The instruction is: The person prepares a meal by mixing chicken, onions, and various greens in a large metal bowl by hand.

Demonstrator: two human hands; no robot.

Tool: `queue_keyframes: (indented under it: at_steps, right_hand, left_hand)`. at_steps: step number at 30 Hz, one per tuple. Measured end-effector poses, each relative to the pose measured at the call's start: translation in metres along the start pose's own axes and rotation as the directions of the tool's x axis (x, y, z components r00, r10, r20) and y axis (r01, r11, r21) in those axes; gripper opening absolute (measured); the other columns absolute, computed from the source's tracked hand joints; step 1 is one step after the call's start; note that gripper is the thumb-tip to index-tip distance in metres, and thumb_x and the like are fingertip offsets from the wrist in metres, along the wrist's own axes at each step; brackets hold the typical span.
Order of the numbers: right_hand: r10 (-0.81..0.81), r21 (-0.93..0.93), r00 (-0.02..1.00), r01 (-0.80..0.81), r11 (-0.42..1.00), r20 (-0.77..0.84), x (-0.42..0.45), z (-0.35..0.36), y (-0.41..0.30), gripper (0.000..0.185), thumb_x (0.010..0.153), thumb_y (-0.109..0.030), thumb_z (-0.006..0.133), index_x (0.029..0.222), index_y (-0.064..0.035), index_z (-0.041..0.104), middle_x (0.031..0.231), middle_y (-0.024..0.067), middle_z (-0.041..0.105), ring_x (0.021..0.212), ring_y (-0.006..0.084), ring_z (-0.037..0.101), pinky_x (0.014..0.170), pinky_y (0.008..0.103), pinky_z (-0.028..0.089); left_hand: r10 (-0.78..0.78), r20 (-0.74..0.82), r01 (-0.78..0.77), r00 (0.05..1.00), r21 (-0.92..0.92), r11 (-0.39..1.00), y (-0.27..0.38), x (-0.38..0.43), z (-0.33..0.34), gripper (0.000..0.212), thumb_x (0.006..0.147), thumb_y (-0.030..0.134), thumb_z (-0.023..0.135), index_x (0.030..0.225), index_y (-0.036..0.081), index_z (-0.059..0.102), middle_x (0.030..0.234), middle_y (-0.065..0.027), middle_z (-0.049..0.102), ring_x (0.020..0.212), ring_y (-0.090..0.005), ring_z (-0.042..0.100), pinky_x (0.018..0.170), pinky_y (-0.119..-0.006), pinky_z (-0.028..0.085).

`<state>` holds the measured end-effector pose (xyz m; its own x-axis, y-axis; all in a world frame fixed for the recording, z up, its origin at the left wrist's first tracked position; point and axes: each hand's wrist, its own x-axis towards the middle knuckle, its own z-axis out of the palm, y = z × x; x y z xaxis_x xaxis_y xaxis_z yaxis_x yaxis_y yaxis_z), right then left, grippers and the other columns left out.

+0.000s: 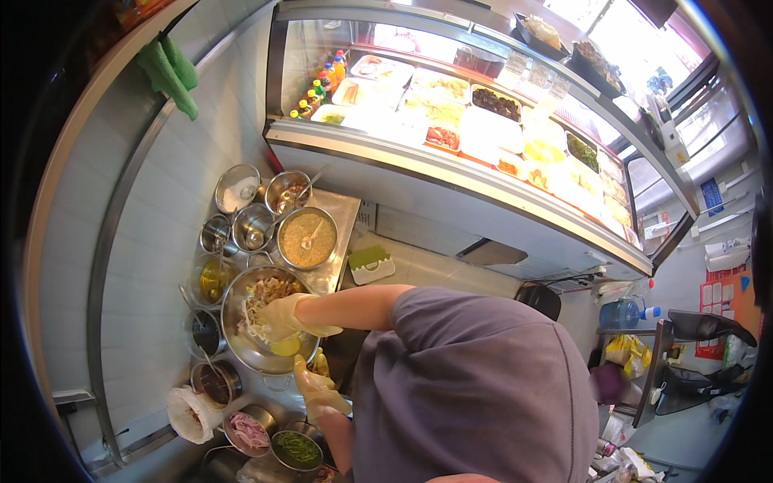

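A large stainless steel mixing bowl (232,338) holds chopped food (272,291), brown pieces and pale shreds. My right hand (284,317), in a thin translucent glove, reaches down into the bowl against the food. Its fingertips are hard to make out there, so any grip is hidden. A yellow piece (285,346) shows just below that hand; I cannot tell what it is. My left hand (317,383), gloved too, is at the bowl's near rim with thumb and fingers apart. No held object is plain in it.
Around the bowl stand a pot of minced garlic-like bits (302,235), oil (212,281), dark sauce (208,332), sliced onion (247,430) and chopped greens (296,450). A lit glass display case (459,181) spans the upper side. A green cloth (172,69) hangs at the left wall.
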<state>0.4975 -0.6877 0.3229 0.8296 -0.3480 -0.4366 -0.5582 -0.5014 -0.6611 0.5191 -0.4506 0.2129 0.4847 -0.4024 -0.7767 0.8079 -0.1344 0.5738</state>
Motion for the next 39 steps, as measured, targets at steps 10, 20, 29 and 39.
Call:
queue_keyframes:
  at_steps: [10,20,29,39]
  right_hand:
    - [-0.093,-0.147,0.995,0.097,0.984,0.034,0.068,-0.049,0.005,0.06,0.098,-0.04,0.084,0.147,-0.007,0.083,0.145,0.0232,0.083,0.136,0.0393,0.081,0.11,0.0546,0.066]
    - [-0.29,-0.01,0.956,0.291,0.957,0.052,0.175,-0.055,-0.02,0.05,0.107,-0.044,0.078,0.14,-0.0061,0.084,0.123,0.015,0.085,0.107,0.0285,0.078,0.092,0.0473,0.064]
    - [-0.057,0.42,0.997,0.031,0.907,0.05,0.307,-0.007,-0.095,0.04,0.116,-0.041,0.075,0.127,-0.0033,0.083,0.097,0.0073,0.079,0.077,0.0186,0.071,0.071,0.0402,0.059]
    - [-0.231,-0.115,0.973,0.233,0.966,0.027,0.417,-0.014,-0.093,0.024,0.119,-0.025,0.068,0.129,-0.0034,0.075,0.108,0.0147,0.081,0.098,0.0325,0.076,0.088,0.0478,0.061]
  left_hand:
    - [0.003,-0.182,0.002,0.983,0.028,1.0,-0.012,0.026,-0.011,0.032,0.119,0.03,0.064,0.134,0.005,0.078,0.117,-0.0121,0.086,0.095,-0.0185,0.082,0.083,-0.031,0.069]
    - [0.563,-0.245,-0.369,0.789,0.545,0.753,-0.042,0.025,-0.07,0.041,0.114,0.017,0.072,0.14,-0.014,0.077,0.126,-0.0205,0.087,0.101,-0.031,0.086,0.087,-0.045,0.069]
    - [0.19,-0.601,-0.394,0.777,-0.227,0.891,-0.074,0.041,-0.053,0.036,0.115,0.032,0.08,0.123,-0.003,0.085,0.096,-0.0139,0.088,0.072,-0.0257,0.083,0.059,-0.041,0.068]
    - [0.086,-0.664,-0.376,0.743,-0.307,0.874,-0.041,0.023,-0.022,0.035,0.114,0.041,0.082,0.113,0.006,0.086,0.089,-0.01,0.087,0.062,-0.0215,0.081,0.053,-0.038,0.067]
